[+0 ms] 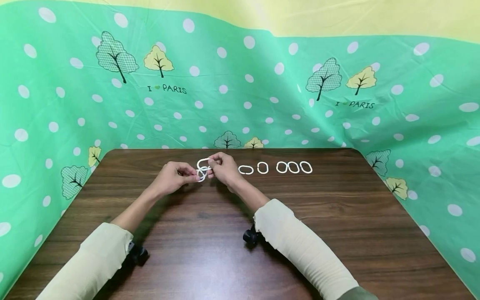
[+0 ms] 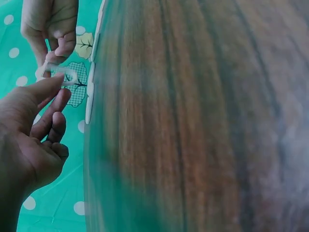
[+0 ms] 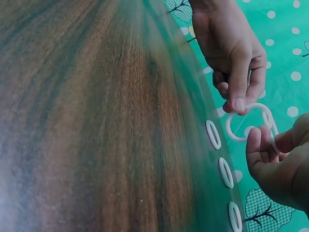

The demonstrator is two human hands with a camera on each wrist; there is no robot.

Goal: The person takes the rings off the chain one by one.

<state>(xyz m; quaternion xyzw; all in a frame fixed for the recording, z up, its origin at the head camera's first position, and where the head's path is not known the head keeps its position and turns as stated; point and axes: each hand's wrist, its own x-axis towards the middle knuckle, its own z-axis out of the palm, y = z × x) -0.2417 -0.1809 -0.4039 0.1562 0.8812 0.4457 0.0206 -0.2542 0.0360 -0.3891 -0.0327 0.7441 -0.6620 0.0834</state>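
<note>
Near the table's far edge, my left hand [image 1: 173, 179] pinches a white oval link [image 3: 229, 128] between thumb and fingertips. Close against it on the right, my right hand [image 1: 225, 170] grips another white oval link [image 1: 202, 160] with thumb and fingers. The two links cross each other between the hands, above the tabletop. Whether they are hooked together I cannot tell, as the fingers cover part of them. In the right wrist view the left fingertips hold the top of a rounded loop, and the right fingers [image 3: 260, 145] close over the other side.
Several more white oval links lie in a row right of the hands, among them a sideways one [image 1: 246, 166] and an upright one [image 1: 258, 168]. Beneath is a dark wooden table [image 1: 210, 250]. A green dotted cloth [image 1: 247, 91] hangs behind and around it.
</note>
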